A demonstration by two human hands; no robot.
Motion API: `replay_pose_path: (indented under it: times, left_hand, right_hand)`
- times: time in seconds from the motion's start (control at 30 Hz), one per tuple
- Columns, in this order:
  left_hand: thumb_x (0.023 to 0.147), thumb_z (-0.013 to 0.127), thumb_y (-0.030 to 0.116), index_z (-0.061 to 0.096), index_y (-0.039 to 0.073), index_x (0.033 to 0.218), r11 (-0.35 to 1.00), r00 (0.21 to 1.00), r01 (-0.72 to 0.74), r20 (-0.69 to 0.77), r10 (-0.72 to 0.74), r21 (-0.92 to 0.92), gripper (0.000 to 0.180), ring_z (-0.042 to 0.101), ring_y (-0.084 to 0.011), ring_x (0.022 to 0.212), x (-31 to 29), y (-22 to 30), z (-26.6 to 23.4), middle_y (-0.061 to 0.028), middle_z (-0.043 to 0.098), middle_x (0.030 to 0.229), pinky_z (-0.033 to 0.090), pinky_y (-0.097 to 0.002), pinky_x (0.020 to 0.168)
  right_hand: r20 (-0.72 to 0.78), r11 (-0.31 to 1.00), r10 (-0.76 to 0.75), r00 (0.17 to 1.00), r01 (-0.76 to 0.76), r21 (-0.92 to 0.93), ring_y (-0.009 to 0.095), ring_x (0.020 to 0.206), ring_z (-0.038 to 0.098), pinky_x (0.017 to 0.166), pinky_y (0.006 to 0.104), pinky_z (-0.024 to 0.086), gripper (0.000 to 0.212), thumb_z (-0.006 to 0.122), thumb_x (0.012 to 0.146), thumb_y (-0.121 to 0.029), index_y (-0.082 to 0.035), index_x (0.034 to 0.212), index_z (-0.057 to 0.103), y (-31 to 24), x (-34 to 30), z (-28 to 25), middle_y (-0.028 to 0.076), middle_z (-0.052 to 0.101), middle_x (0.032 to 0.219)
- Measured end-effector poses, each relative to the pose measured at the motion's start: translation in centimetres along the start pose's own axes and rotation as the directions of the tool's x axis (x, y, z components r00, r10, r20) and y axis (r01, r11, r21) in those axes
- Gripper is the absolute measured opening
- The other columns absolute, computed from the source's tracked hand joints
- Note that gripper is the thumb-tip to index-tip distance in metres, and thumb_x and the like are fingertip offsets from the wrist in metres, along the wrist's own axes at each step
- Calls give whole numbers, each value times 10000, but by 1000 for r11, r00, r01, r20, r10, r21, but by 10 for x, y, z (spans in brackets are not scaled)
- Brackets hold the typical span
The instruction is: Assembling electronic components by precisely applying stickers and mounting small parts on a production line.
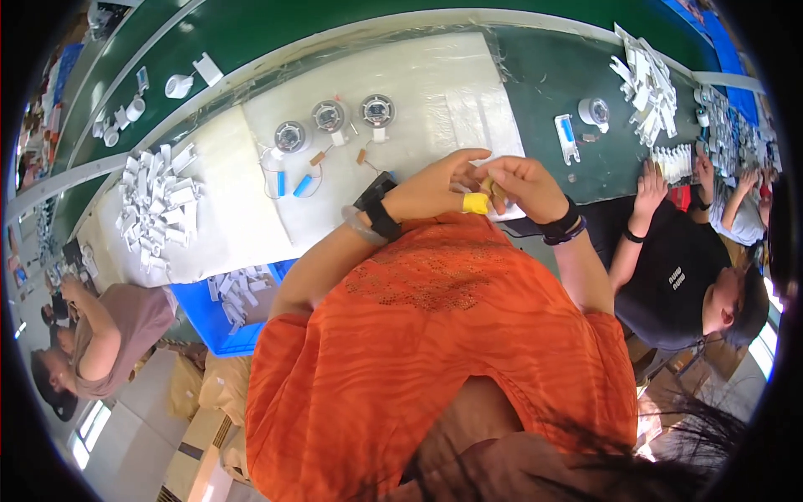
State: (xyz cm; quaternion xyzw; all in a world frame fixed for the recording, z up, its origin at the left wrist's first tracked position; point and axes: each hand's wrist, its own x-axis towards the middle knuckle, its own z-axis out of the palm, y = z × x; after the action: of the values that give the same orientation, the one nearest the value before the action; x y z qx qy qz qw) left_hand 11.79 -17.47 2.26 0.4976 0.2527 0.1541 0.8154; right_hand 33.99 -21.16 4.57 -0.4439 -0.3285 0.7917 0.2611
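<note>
Green counter [542, 92], partly covered by a pale sheet [418, 75], stretches across the 12 o'clock side. At its near edge the left hand [456, 180] and right hand [529, 188] meet, fingertips close together; whether either grip is clamped on something small, I cannot tell. A yellow wrap [475, 202] sits on the left hand's 4 o'clock side, its longer side running roughly 9 to 3; the right hand is just beside it, toward 2 o'clock. Three round lamps [329, 115] lie toward 10. White lettering [676, 274] marks a black shirt [652, 280] at 4 o'clock.
</note>
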Motion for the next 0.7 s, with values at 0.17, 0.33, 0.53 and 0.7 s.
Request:
replay_pose_path:
  times: [0.17,0.33,0.53,0.7]
  left_hand:
    - [847,709,133,308,99,1474,970,987,-135,-110,114,-202,745,543,-170,1159,-8,13,-3,-104,519,1290,447,-331,979]
    - [834,703,110,366,79,1429,969,909,-163,-354,221,185,684,534,-125,1091,-4,7,9,-82,521,1274,436,-287,954]
    - [811,720,95,450,38,1299,956,963,-44,-242,118,291,561,530,-116,1009,-12,50,5,-64,568,1132,424,-252,906]
    - [817,715,105,474,26,1233,959,991,-1,-125,38,285,488,545,-128,960,-13,67,1,-59,570,1048,445,-278,871]
  right_hand:
    - [-30,894,-192,981,187,407,128,720,619,674,249,511,275,564,980,-206,2,1161,580,11,5,-7,115,662,969]
    - [-21,880,-289,957,274,389,140,743,617,759,274,528,230,596,960,-171,-16,1125,556,13,7,12,96,644,981]
    - [88,907,-316,945,328,-265,131,814,593,833,284,473,246,543,992,-256,-13,962,569,-3,-3,7,48,619,937]
    - [213,983,-3,977,42,-181,109,833,583,766,248,453,317,508,1011,-292,6,990,615,-6,-8,6,26,624,898]
